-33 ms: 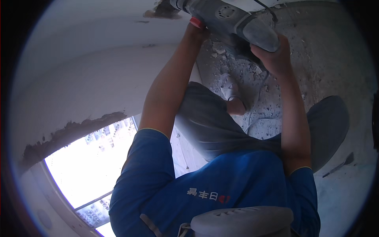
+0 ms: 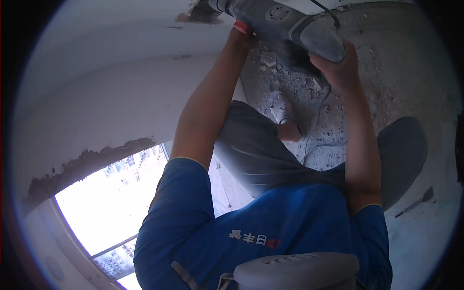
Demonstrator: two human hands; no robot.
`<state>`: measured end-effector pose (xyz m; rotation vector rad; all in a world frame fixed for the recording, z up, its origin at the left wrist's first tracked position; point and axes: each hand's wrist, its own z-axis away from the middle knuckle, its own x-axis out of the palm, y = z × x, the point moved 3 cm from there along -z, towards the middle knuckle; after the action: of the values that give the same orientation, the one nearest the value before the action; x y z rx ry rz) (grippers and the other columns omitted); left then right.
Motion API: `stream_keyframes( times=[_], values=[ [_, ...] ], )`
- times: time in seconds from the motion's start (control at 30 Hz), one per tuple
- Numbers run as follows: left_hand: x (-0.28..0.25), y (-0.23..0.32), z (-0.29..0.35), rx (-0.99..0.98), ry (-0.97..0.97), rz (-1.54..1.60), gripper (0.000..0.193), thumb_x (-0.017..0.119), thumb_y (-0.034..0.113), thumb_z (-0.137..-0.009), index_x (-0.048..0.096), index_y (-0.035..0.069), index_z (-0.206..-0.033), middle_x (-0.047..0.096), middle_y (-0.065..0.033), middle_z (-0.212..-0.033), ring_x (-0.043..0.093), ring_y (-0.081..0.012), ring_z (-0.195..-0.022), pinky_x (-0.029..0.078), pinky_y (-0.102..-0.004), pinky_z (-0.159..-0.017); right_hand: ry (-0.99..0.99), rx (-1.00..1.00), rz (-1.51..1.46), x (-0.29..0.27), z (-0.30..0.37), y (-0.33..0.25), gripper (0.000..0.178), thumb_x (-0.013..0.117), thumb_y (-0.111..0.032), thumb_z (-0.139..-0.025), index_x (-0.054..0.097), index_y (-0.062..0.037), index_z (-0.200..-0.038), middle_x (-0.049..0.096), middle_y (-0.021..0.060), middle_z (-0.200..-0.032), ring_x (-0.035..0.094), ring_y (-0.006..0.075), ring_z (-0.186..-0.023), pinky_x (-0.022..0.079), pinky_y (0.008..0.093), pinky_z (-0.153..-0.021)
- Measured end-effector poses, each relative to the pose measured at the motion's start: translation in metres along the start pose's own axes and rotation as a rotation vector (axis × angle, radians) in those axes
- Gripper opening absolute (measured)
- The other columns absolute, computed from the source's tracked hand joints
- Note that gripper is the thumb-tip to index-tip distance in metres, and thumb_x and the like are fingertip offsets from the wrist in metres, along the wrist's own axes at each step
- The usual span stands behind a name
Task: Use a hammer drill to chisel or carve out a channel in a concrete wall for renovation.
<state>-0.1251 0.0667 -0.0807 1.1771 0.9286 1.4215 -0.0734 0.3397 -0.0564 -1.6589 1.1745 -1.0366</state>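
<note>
Both hands clamped on grey hammer drill [image 2: 285,26]: left hand [image 2: 241,34] at front, right hand [image 2: 333,63] on rear grip. Risk: kickback; trailing cord [image 2: 314,140] snagging foot [image 2: 282,113] amid rubble [image 2: 290,92].

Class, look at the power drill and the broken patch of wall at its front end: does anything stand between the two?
Nothing visible does. The power drill, held by the left hand and right hand, points straight at the broken patch; its tip is cut off by the picture's edge.
</note>
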Motion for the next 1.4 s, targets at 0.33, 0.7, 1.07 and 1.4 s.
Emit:
stream_keyframes(
  times=[0.33, 0.7, 1.07, 1.4],
  values=[
    [-0.008, 0.005, -0.023, -0.100, -0.006, 0.077, 0.050, 0.055, 0.035, -0.089, 0.043, 0.011, -0.133, 0.050, -0.0068, -0.133, 0.044, -0.0228, -0.126, 0.040, -0.0440, -0.103, -0.042, -0.046, 0.088, -0.005, -0.030, -0.008, 0.031, 0.074, -0.017, -0.064, 0.068, -0.0016, -0.091, 0.069, 0.0130, -0.081, 0.068, 0.0228, -0.076, 0.052, 0.0336, -0.070],
    [0.002, 0.022, -0.005, -0.169, -0.317, 0.560, 0.043, 0.045, 0.039, -0.094, 0.052, 0.009, -0.123, 0.058, -0.0105, -0.123, 0.056, -0.0262, -0.112, 0.044, -0.0422, -0.098, -0.079, -0.007, 0.115, 0.021, -0.027, -0.025, 0.029, 0.073, -0.017, -0.064, 0.067, -0.0034, -0.089, 0.068, 0.0121, -0.078, 0.067, 0.0251, -0.074, 0.053, 0.0347, -0.068],
    [-0.007, 0.008, 0.017, 0.012, -0.315, 0.260, 0.033, 0.048, 0.033, -0.093, 0.053, 0.011, -0.117, 0.058, -0.0075, -0.117, 0.058, -0.0238, -0.106, 0.047, -0.0378, -0.091, -0.081, 0.105, 0.042, 0.033, 0.015, -0.018, 0.031, 0.070, -0.011, -0.065, 0.064, -0.0014, -0.093, 0.067, 0.0134, -0.080, 0.067, 0.0236, -0.078, 0.051, 0.0338, -0.070],
    [0.015, -0.006, 0.025, -0.090, -0.194, 0.520, 0.020, 0.046, 0.028, -0.094, 0.059, 0.013, -0.097, 0.063, -0.0084, -0.096, 0.062, -0.0244, -0.086, 0.051, -0.0400, -0.081, 0.032, -0.019, 0.067, 0.028, 0.066, -0.033, 0.035, 0.071, -0.006, -0.062, 0.056, -0.0013, -0.093, 0.061, 0.0144, -0.081, 0.064, 0.0312, -0.075, 0.050, 0.0380, -0.067]
  ],
)
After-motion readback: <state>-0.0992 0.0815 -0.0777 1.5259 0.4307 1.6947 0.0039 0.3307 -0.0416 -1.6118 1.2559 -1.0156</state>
